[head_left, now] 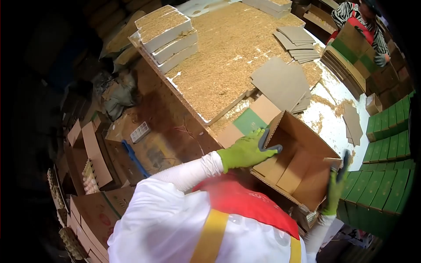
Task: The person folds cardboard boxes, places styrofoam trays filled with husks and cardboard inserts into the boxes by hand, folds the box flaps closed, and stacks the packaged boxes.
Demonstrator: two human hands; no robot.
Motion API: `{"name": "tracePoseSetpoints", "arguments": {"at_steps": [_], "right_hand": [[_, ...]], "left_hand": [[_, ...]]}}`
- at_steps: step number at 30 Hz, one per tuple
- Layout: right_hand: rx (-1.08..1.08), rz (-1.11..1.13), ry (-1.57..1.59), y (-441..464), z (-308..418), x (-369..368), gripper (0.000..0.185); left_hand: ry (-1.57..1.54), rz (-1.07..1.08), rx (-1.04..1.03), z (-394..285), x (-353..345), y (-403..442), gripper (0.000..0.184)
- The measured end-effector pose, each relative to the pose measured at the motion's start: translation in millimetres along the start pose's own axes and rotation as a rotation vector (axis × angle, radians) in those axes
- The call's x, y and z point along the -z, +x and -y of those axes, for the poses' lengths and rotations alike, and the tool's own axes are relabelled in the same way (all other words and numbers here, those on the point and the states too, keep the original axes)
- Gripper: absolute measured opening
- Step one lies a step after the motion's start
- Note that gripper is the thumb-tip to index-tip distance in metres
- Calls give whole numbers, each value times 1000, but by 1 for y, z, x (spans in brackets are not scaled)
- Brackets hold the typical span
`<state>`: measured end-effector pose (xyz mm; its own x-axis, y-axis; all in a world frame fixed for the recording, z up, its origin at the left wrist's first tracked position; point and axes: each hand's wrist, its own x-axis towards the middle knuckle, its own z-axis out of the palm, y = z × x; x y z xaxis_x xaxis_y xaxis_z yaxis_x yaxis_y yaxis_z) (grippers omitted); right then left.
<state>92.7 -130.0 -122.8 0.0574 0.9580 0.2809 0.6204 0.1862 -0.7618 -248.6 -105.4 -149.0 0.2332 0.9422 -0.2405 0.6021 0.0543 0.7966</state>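
While the open carton (302, 160) stands between your two gloves in front of your apron (250, 197), its walls are up and its bottom panels lie folded inward; that much looks done. Its top is not yet closed. Your left hand (245, 151) has thumb and fingers spread at the near rim. Your right hand (335, 186) lies along the opposite side (whether it pinches the cardboard, you cannot tell from here). Cardboard sheets (283, 83) lie loose on the table (337, 83), and green boxes (368, 188) stand stacked beyond your right hand.
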Motion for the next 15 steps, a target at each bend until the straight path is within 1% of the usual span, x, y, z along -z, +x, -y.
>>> {"name": "tracePoseSetpoints", "arguments": {"at_steps": [1,2,4,5,6,9,11,13,14,15], "right_hand": [[-63,77,-118,3,10,-22,68],[-225,102,-78,9,2,-24,70],[-188,63,-318,12,-2,-21,69],[-182,57,-315,14,0,-23,70],[-177,58,-319,14,3,-24,70],[-143,60,-348,21,-5,-26,70],[-137,60,-363,20,-4,-24,72],[-111,67,-331,21,-6,-25,74],[-105,59,-330,18,-8,-20,75],[-85,50,-337,17,-10,-21,75]], "left_hand": [[-77,-45,-39,26,4,6,89],[-153,-94,-85,55,10,17,95],[-53,-787,206,131,21,32,102],[-122,-810,566,190,35,45,105],[-189,-808,936,233,41,58,108],[-178,-835,952,250,32,88,114],[-317,-1070,786,242,25,89,113],[-289,-1233,637,239,28,96,98],[-236,-1305,530,240,33,99,90],[-235,-1340,381,237,41,102,83]]}}
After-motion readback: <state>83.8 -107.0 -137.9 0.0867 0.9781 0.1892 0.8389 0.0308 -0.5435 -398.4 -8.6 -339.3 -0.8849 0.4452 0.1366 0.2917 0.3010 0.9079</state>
